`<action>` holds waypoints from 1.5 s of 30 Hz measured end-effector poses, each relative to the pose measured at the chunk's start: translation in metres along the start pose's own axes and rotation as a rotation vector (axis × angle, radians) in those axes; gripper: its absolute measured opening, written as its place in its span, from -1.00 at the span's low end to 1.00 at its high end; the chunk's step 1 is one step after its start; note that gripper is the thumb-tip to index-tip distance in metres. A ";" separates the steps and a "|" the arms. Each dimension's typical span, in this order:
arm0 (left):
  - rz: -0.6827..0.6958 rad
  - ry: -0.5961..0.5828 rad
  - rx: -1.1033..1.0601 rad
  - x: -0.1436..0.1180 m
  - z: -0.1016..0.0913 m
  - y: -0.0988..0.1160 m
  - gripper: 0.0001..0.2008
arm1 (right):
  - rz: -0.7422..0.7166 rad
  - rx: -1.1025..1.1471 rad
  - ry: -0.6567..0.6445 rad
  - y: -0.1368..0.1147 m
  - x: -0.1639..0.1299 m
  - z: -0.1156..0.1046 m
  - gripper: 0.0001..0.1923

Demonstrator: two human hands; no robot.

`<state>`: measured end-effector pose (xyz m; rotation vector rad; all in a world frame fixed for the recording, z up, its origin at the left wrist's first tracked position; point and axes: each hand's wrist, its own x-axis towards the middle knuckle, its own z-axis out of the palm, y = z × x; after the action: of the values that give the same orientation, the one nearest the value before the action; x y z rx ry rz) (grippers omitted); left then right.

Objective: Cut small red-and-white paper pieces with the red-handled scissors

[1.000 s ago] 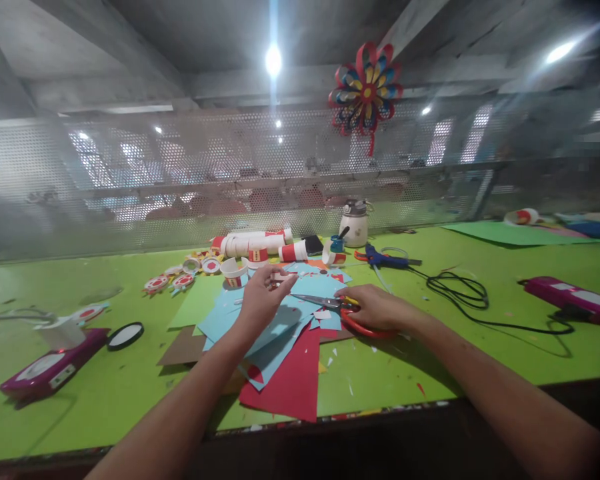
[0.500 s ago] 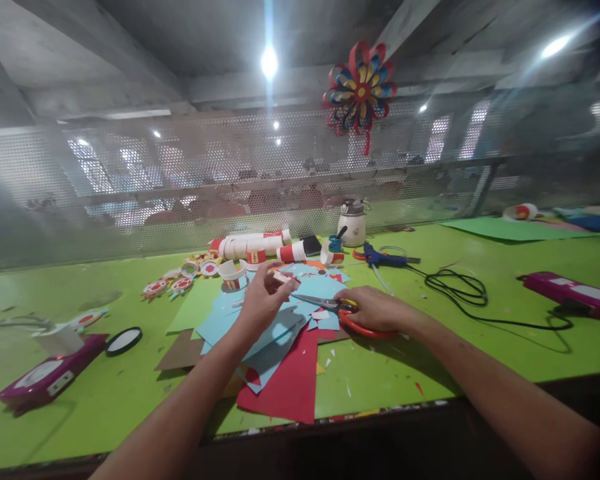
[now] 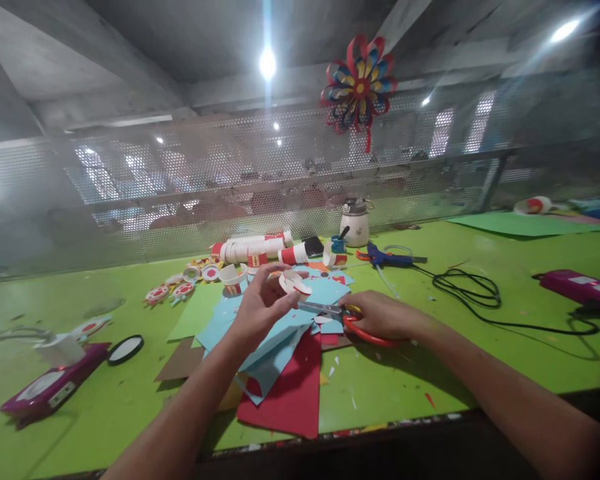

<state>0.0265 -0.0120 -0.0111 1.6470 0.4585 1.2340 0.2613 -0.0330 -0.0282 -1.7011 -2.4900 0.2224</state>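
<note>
My left hand point(image 3: 258, 308) is raised above a pile of light blue paper sheets point(image 3: 275, 320) and pinches a small cut paper cup piece point(image 3: 294, 283), white with red trim. A little to the right, my right hand point(image 3: 380, 315) rests on the table with its fingers in the red handles of a pair of scissors point(image 3: 347, 316); the blades point left toward the cup piece. A red paper sheet point(image 3: 293, 387) lies under the blue ones near the table's front edge.
A green table point(image 3: 480, 340) carries paper cups point(image 3: 253, 247), cut cup flowers point(image 3: 183, 289), a white glue pot point(image 3: 355, 225), a blue glue gun point(image 3: 387, 257) with black cable point(image 3: 473, 293), magenta devices point(image 3: 50, 383) point(image 3: 580, 288) and a round mirror point(image 3: 125, 349). A perforated metal screen point(image 3: 180, 187) backs the table.
My left hand has lifted the small cup piece up off the blue paper and turned it. My right hand has stayed on the scissors.
</note>
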 end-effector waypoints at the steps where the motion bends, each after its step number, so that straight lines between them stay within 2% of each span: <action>1: 0.003 -0.010 -0.007 0.000 0.000 0.000 -0.65 | 0.004 -0.006 -0.006 0.001 0.000 0.001 -0.79; 10: 0.003 -0.016 0.004 -0.002 0.003 0.002 -0.63 | -0.026 -0.033 -0.053 -0.001 0.000 -0.002 -0.80; 18: 0.082 -0.027 0.032 0.000 0.000 -0.001 -0.62 | -0.057 -0.028 -0.034 0.000 0.000 0.000 -0.80; 23: 0.133 0.034 0.005 0.004 -0.004 -0.009 -0.60 | -0.074 -0.011 -0.004 0.001 -0.001 0.000 -0.78; 26: 0.164 0.092 -0.013 0.006 -0.005 -0.011 -0.52 | -0.055 -0.025 0.033 0.005 0.001 0.000 -0.76; 29: 0.163 0.107 0.011 0.008 -0.005 -0.011 -0.42 | -0.047 -0.046 0.035 0.012 0.003 -0.001 -0.77; 32: 0.165 0.112 0.048 0.008 -0.004 -0.013 -0.42 | -0.053 -0.055 0.030 0.018 0.002 -0.004 -0.78; 34: 0.179 0.101 0.075 0.007 -0.004 -0.015 -0.46 | -0.052 -0.049 0.072 0.020 0.001 -0.005 -0.79; 37: 0.241 0.081 0.113 0.006 -0.003 -0.018 -0.48 | -0.048 -0.001 0.219 0.013 -0.001 -0.010 -0.79; 41: 0.298 0.096 0.192 0.004 -0.001 -0.021 -0.50 | -0.116 0.161 0.447 -0.019 -0.004 -0.024 -0.79; 45: 0.318 0.083 0.170 0.005 -0.001 -0.023 -0.53 | -0.257 0.302 0.543 -0.051 -0.002 -0.034 -0.75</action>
<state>0.0336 0.0021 -0.0288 1.8694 0.3688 1.5372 0.2213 -0.0513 0.0152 -1.1235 -2.1069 0.0877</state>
